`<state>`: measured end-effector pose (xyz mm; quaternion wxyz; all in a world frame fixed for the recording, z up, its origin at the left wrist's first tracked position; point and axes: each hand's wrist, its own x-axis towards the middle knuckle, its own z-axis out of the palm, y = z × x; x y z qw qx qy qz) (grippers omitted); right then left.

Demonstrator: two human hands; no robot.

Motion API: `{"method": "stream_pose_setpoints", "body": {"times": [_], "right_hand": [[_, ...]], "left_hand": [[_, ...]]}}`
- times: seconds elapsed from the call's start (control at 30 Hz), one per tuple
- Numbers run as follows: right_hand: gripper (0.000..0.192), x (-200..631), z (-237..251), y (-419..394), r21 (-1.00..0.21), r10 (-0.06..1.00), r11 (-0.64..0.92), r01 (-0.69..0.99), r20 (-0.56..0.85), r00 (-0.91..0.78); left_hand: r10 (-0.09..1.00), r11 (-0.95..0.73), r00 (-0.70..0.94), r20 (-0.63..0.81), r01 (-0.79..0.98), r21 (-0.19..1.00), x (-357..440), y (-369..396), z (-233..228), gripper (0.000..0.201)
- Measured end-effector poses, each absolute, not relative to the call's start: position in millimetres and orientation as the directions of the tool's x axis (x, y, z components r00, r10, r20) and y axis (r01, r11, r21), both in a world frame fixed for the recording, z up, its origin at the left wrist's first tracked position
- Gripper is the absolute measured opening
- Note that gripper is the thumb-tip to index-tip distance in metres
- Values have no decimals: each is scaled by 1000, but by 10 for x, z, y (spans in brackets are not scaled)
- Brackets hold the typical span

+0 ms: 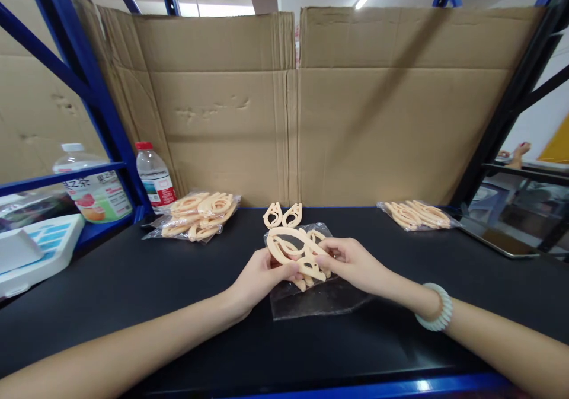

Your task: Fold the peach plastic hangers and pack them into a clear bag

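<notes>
Mid-tabletop, nearer the back edge: left hand [262, 274] and right hand [351, 259] both pinching one peach plastic clip [291, 251] over a clear bag [320, 298]. Further clips beneath, count hidden by fingers. Two loose clips [283, 215] behind. Bagged clips [198, 215] back left, another bag [418, 214] back right; contents hard to count.

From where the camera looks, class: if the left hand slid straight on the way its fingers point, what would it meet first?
The left hand points right and slightly away, and already grips the peach plastic clips over a clear bag. Just beyond them it would likely meet the right hand, though depth is hard to judge.
</notes>
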<state>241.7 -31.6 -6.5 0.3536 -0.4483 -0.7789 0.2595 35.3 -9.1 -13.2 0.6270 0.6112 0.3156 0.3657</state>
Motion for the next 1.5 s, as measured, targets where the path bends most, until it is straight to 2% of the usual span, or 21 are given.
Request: {"method": "stream_pose_setpoints", "body": {"times": [0.17,0.33,0.43,0.53,0.67,0.77,0.87,0.97,1.1,1.17,1.3,1.4,1.5], "right_hand": [[26,2437,-62,-304,-761,889,444,473,307,-340],[27,2439,-63,-327,-774,862,457,438,265,-432],[27,2429,-45,-346,-713,843,506,485,290,-452],[26,2417,-19,-369,-610,810,579,540,354,-468],[17,2406,-19,-394,-599,797,603,527,419,-435],[40,2409,-48,-404,-585,767,642,496,503,-399],[42,2426,-68,-411,-541,731,681,493,535,-423],[31,2451,-63,-421,-415,671,735,535,554,-493],[43,2463,-27,-438,-179,572,794,581,544,-614],[44,2455,-6,-448,1,505,802,598,535,-678],[27,2431,9,-471,373,281,720,585,614,-738],[27,2423,5,-496,489,142,708,510,609,-781],[29,2424,17,-527,540,71,742,396,525,-848]], "left_hand": [[834,24,549,59,-143,989,339,-74,-162,23],[843,49,534,63,-193,980,325,-79,-150,33],[853,60,518,64,-219,974,319,-96,-133,47],[848,73,526,59,-227,971,318,-103,-125,42],[858,87,511,46,-234,968,317,-73,-129,34],[867,103,497,37,-251,962,311,-44,-131,27],[865,103,501,31,-238,966,306,-39,-127,26],[865,87,500,43,-233,968,307,-55,-120,28],[882,99,469,30,-248,964,309,-63,-118,31],[885,104,465,29,-258,961,309,-56,-117,31],[886,141,465,4,-276,951,311,-53,-99,26],[881,176,472,-29,-270,946,312,-72,-72,23],[865,196,499,-47,-250,948,312,-95,-53,22]]}}
